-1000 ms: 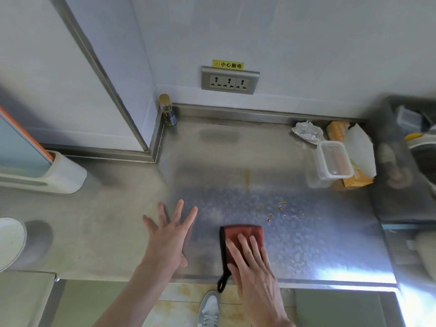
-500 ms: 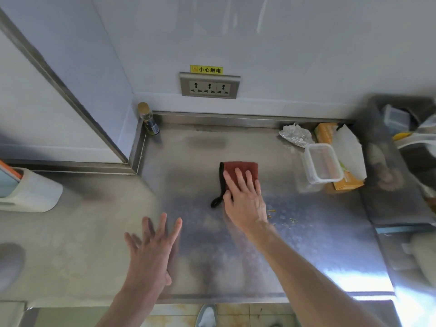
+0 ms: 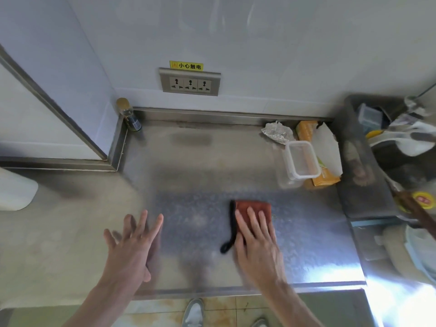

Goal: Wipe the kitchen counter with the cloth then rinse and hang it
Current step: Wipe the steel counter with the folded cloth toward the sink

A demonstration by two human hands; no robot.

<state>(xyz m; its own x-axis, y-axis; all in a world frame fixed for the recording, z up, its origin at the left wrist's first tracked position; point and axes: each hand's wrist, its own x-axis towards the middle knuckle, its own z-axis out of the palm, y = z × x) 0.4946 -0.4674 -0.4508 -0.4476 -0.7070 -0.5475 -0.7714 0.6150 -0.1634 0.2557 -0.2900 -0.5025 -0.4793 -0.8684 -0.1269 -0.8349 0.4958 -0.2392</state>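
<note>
A folded rust-red cloth (image 3: 253,206) with a black edge and hanging loop lies flat on the steel counter (image 3: 200,166), near its front middle. My right hand (image 3: 257,241) presses flat on the cloth's near half, fingers spread and pointing away from me. My left hand (image 3: 132,244) rests open on the counter to the left, fingers apart, holding nothing, about a hand's width from the cloth.
A clear plastic container (image 3: 300,160) sits on an orange tissue box (image 3: 316,156) at the back right, beside crumpled foil (image 3: 277,133). A small bottle (image 3: 129,116) stands in the back left corner. A sink area (image 3: 405,156) with dishes lies to the right. A wall socket (image 3: 190,83) is above.
My right hand has dragged the cloth back from the middle of the counter toward the front edge. My left hand has stayed flat on the counter at the left.
</note>
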